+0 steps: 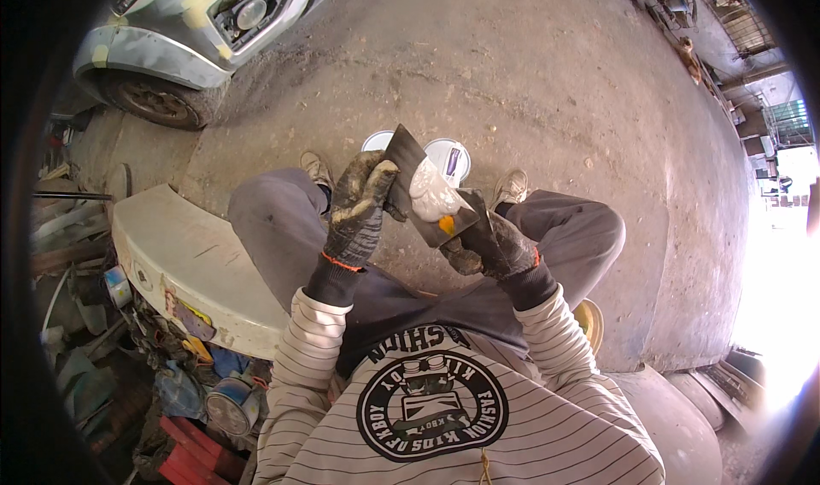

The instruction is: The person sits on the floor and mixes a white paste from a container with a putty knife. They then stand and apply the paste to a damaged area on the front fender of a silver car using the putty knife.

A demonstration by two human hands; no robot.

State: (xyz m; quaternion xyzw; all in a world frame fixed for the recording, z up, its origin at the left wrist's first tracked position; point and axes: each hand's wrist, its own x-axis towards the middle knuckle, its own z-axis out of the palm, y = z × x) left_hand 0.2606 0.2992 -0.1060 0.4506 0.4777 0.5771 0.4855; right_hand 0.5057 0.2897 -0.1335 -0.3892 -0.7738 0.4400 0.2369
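Head view — rough floor (512,84) spreads under plate (433,230) and car (162,51).

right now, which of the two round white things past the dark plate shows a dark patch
The right-hand round white thing, nearer the right shoe; the left-hand one shows none.

Both forearms (323,318) angle inward, left hand (357,207) and right hand (500,248) raised close together, fingers (381,176) bent.
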